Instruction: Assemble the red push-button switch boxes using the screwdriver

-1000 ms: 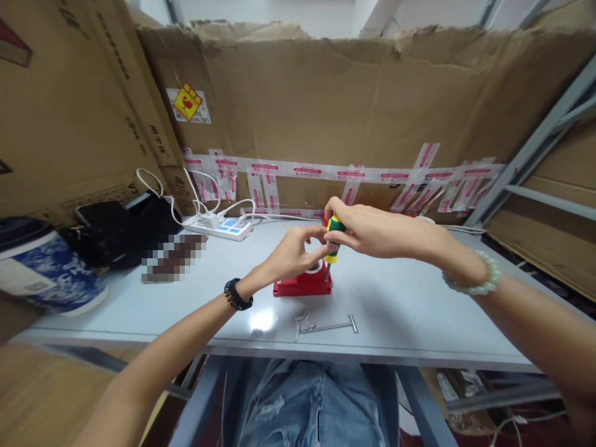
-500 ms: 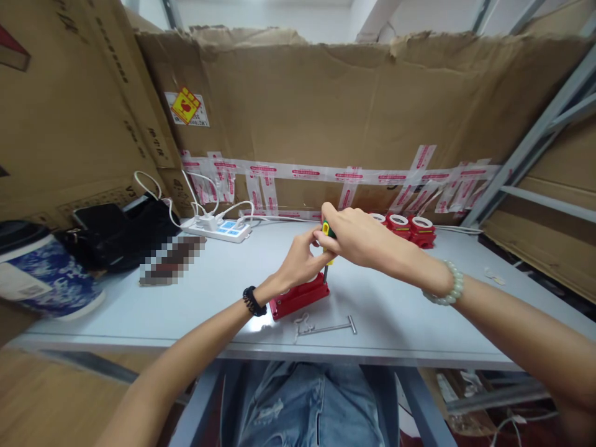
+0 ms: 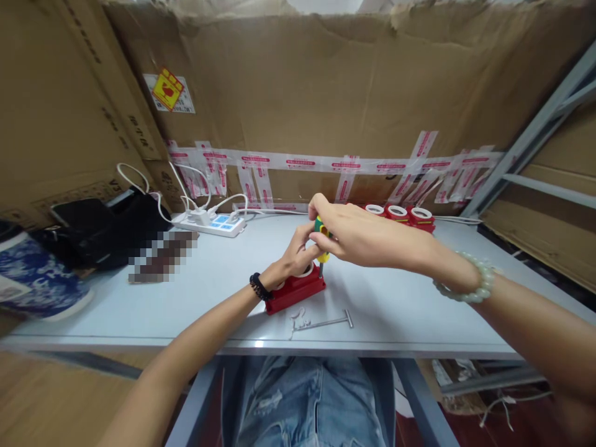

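Observation:
A screwdriver [image 3: 323, 256] with a green and yellow handle stands nearly upright, its metal shaft meeting the right end of a red block [image 3: 298, 295]. My right hand [image 3: 347, 233] is wrapped around the top of the handle. On the lower handle, the thumb and fingers of my left hand [image 3: 298, 254] close from the left, and that hand hangs over the block. White rings on top of the block are partly hidden by the left hand. In front of the block lies a metal T-shaped rod [image 3: 326, 323], with a twisted white scrap [image 3: 298, 318] at its left end.
More red pieces with white rings [image 3: 397, 214] stand at the back right, partly behind my right hand. A power strip [image 3: 212, 223] with plugged-in cables sits at the back left. Beyond it are a black bag [image 3: 107, 230] and a blue-white cup [image 3: 37, 273]. Cardboard [image 3: 298, 93] walls the back.
The view has tipped down and shifted slightly. My right hand has turned a little around the screwdriver handle, and more of a white ring shows beside my left hand.

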The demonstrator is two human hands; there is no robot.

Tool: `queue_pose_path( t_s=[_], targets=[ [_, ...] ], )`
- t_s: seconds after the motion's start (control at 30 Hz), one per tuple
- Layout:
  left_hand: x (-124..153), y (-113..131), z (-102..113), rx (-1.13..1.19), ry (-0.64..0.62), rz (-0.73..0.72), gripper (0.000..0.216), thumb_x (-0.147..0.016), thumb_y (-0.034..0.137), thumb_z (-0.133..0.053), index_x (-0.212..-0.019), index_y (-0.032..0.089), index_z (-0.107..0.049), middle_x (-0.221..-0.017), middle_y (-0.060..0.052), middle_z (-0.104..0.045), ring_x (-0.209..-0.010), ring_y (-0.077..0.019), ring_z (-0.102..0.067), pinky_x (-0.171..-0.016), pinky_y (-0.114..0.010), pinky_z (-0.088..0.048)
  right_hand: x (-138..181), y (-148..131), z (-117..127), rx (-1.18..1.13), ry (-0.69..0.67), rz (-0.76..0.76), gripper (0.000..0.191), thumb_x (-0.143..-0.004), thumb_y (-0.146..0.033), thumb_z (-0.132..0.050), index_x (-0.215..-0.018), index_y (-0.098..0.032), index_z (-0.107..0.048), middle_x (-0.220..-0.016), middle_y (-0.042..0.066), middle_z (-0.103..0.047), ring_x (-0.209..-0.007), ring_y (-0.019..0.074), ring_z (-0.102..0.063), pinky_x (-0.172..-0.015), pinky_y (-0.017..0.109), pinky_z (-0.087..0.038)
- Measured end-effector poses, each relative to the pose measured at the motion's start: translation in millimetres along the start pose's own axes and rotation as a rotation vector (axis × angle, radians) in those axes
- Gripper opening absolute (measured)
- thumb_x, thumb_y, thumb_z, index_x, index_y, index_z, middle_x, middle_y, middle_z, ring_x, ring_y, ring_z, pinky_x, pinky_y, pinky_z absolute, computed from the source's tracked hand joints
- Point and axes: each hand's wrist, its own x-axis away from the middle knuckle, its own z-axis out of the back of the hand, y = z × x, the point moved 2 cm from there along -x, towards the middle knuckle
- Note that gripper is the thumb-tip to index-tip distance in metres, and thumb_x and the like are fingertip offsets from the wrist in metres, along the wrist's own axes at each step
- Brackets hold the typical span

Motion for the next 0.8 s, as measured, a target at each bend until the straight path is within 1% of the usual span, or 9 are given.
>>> queue_pose_path(
  t_s=[0.1,0.2,0.27,0.37,0.43,0.5,0.6,0.73,0.8],
  targets=[
    [1,1,1,0.032,-0.040,0.000,0.038,-0.079,0.050,-0.053,-0.062,0.016,-0.051,-0.058,0.001,-0.051,-0.053,-0.0104,-0.045,-0.053,-0.023,-0.039,0,2,3,0.019,-0.034,-0.031,0.018,-0.088,-0.030,-0.041,-0.099,-0.016,-0.041,-0.083,0.006,-0.063,-0.061,0.0152,-0.051,-0.055,0.028,-0.028],
    [-1,4,-1,0.036,-0.105,-0.016,0.033,-0.083,0.042,-0.052,-0.066,0.014,-0.056,-0.061,-0.001,-0.057,-0.057,-0.0120,-0.050,-0.056,-0.024,-0.041,2,4,3,0.151,0.027,-0.145,0.028,-0.090,-0.042,-0.037,-0.096,-0.015,-0.042,-0.073,0.007,-0.060,-0.056,0.0167,-0.050,-0.052,0.028,-0.026],
    [-3,7,-2,0.004,-0.094,-0.023,0.026,-0.080,0.037,-0.058,-0.068,0.014,-0.058,-0.062,-0.001,-0.057,-0.060,-0.0123,-0.051,-0.059,-0.024,-0.042,2,5,2,0.187,0.045,-0.198,0.032,-0.091,-0.046,-0.035,-0.094,-0.015,-0.042,-0.071,0.007,-0.059,-0.057,0.0176,-0.050,-0.053,0.028,-0.026],
    [-7,10,-3,-0.020,-0.038,-0.026,0.021,-0.072,0.032,-0.066,-0.067,0.015,-0.055,-0.063,0.002,-0.052,-0.061,-0.0110,-0.047,-0.061,-0.023,-0.040,1,5,2,0.088,0.001,-0.118,0.020,-0.091,-0.037,-0.039,-0.095,-0.017,-0.041,-0.075,0.005,-0.060,-0.060,0.0153,-0.049,-0.057,0.028,-0.029],
    [-7,9,-2,0.018,-0.027,-0.013,0.021,-0.071,0.033,-0.067,-0.073,0.015,-0.055,-0.067,0.002,-0.052,-0.063,-0.0107,-0.046,-0.061,-0.022,-0.040,-1,7,3,0.034,-0.015,-0.042,0.015,-0.088,-0.030,-0.043,-0.096,-0.018,-0.040,-0.080,0.004,-0.060,-0.062,0.0142,-0.048,-0.060,0.028,-0.031],
    [-6,7,-1,0.078,-0.047,-0.010,0.025,-0.074,0.038,-0.064,-0.080,0.015,-0.056,-0.072,0.001,-0.052,-0.065,-0.0114,-0.046,-0.062,-0.023,-0.041,-2,10,5,0.016,-0.024,-0.017,0.016,-0.086,-0.029,-0.045,-0.096,-0.018,-0.040,-0.085,0.005,-0.060,-0.065,0.0145,-0.049,-0.061,0.028,-0.032],
    [-4,6,1,0.118,-0.064,0.004,0.028,-0.078,0.043,-0.058,-0.076,0.015,-0.054,-0.071,0.001,-0.048,-0.064,-0.0114,-0.044,-0.061,-0.024,-0.040,-2,15,6,-0.024,-0.052,-0.017,0.021,-0.087,-0.034,-0.044,-0.100,-0.019,-0.040,-0.088,0.006,-0.060,-0.068,0.0157,-0.051,-0.059,0.027,-0.033],
    [-5,6,1,0.096,-0.024,0.011,0.027,-0.076,0.034,-0.064,-0.068,0.016,-0.045,-0.067,0.003,-0.044,-0.063,-0.0101,-0.042,-0.060,-0.023,-0.037,0,16,4,0.113,-0.001,-0.165,0.036,-0.089,-0.051,-0.036,-0.096,-0.016,-0.044,-0.077,0.008,-0.059,-0.064,0.0182,-0.051,-0.053,0.028,-0.029],
    [-7,5,1,0.076,0.017,0.012,0.030,-0.070,0.029,-0.070,-0.068,0.017,-0.043,-0.067,0.004,-0.044,-0.064,-0.0097,-0.041,-0.062,-0.022,-0.037,0,14,3,0.180,0.029,-0.218,0.038,-0.089,-0.053,-0.032,-0.090,-0.017,-0.045,-0.072,0.007,-0.057,-0.060,0.0177,-0.048,-0.051,0.028,-0.026]
  ],
)
